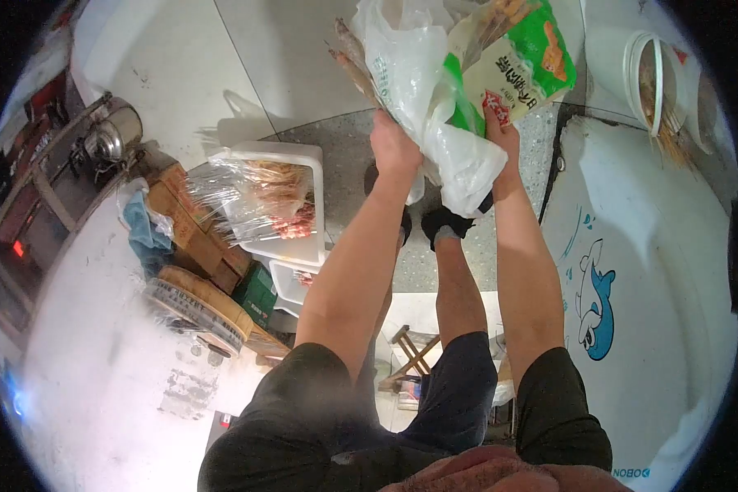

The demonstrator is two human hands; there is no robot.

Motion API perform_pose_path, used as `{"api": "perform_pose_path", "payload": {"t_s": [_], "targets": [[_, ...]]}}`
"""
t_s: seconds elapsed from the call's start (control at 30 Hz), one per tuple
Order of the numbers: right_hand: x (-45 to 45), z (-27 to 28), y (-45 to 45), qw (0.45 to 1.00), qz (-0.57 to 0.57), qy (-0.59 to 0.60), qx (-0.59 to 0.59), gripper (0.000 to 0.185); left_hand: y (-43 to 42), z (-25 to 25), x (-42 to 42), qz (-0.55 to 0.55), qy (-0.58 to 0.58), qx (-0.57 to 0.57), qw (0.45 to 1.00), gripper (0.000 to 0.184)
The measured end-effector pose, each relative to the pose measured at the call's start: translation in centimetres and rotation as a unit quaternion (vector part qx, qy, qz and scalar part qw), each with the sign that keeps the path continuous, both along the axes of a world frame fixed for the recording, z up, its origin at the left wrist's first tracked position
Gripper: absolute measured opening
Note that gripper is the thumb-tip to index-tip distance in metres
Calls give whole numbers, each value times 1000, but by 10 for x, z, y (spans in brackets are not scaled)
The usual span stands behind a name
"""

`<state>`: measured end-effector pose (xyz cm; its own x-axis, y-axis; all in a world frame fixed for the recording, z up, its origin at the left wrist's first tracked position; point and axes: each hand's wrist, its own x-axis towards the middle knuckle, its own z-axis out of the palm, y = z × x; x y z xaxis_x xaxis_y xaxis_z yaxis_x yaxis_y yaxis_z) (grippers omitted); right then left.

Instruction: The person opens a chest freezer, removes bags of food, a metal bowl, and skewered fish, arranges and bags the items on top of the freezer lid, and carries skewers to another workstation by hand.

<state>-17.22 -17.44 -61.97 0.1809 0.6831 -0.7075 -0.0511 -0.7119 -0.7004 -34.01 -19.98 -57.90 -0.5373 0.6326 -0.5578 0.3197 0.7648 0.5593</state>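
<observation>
Both my arms reach forward over the floor. My left hand (396, 146) is closed around the side of a crumpled white plastic bag (414, 74). Some brown, elongated pieces (353, 59) stick out past the bag just beyond that hand; I cannot tell what they are. My right hand (504, 148) grips the lower edge of a green and cream printed food package (517, 70), its thumb on the front. The white bag presses against this package and hangs down between my hands. What the bag holds is hidden.
To the left, a white plastic bin (316, 189) holds skewers in clear plastic, beside cardboard boxes (184, 217) and a round wooden board (201, 299). On the right stand a white chest (648, 271) with a dolphin picture and a white bucket (641, 82) with thin sticks. A folding stool (414, 353) stands below.
</observation>
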Motion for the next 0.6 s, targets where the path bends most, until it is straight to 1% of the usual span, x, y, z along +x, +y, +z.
{"api": "perform_pose_path", "payload": {"t_s": [0.07,0.1,0.2,0.23,0.27,0.3,0.33,0.37,0.4,0.47,0.5,0.53,0.57,0.6], "targets": [[-5,20,-3,999,-14,30,1,34,4,22,1,39,-60,30,997,61],[-5,33,-2,999,21,29,-1,35,4,35,2,57,-91,43,993,62],[-12,56,-10,998,4,69,8,35,0,73,-3,23,-99,39,994,65],[-12,63,-14,997,23,66,-35,36,-7,74,-9,-4,-87,28,996,66],[-14,77,-20,997,26,69,-37,36,-25,71,-17,-30,-77,12,996,68],[-18,95,-27,996,31,71,-42,36,-32,86,-20,-55,-69,-7,996,70],[-22,112,-31,996,33,71,-43,36,-38,102,-23,-45,-75,-4,996,70],[-27,116,-43,999,30,16,-41,32,-35,131,-23,-38,-82,2,996,70],[-33,132,-52,999,14,23,-33,33,-36,161,-27,-31,-88,7,996,70],[-36,166,-69,993,24,102,-60,35,-37,212,-36,-65,-114,36,991,68],[-38,189,-73,995,96,26,26,34,-34,236,-38,-86,-128,54,986,67],[-44,239,-62,996,71,58,-16,34,-60,237,-43,-4,-153,78,985,64],[-51,291,-50,993,45,87,-58,34,-73,261,-51,-36,-149,69,986,62],[-57,319,-58,996,55,71,-21,35,-83,286,-59,-58,-108,50,991,59]]}}
